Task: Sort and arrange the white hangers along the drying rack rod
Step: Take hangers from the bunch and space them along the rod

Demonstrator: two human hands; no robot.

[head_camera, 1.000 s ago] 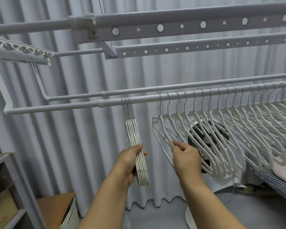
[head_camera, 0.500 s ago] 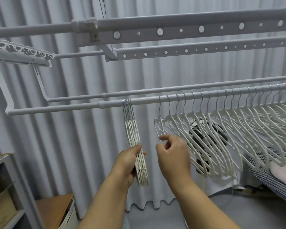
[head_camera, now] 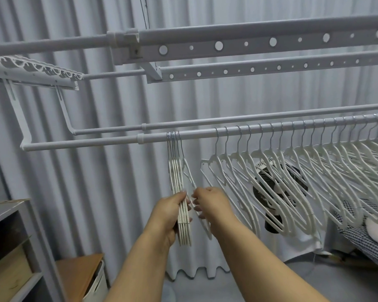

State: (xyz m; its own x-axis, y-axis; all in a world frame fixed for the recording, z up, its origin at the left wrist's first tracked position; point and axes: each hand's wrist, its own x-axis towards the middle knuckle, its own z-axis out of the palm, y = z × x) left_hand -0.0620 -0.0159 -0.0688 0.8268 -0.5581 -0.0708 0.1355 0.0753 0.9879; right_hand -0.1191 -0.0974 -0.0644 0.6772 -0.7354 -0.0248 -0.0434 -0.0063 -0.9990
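Observation:
A tight bundle of several white hangers (head_camera: 176, 171) hangs from the grey drying rack rod (head_camera: 205, 134) left of centre. My left hand (head_camera: 169, 212) grips the lower end of that bundle. Just to its right, my right hand (head_camera: 210, 205) pinches one more white hanger (head_camera: 189, 174), whose hook sits on the rod beside the bundle's hooks. A long row of spread-out white hangers (head_camera: 292, 171) fills the rod from the middle to the right edge, with a gap between the row and the bundle.
A second rod (head_camera: 227, 119) runs behind the first, with perforated rails (head_camera: 249, 43) overhead. Grey curtains hang behind. A black fan (head_camera: 271, 192) stands behind the row. A shelf unit (head_camera: 7, 236) and wooden-topped bin (head_camera: 79, 273) sit lower left; checked fabric (head_camera: 362, 232) lies lower right.
My right hand took the leftmost hanger of the spread row and slid it left along the rod to the bundle. My left hand kept its hold on the bundle.

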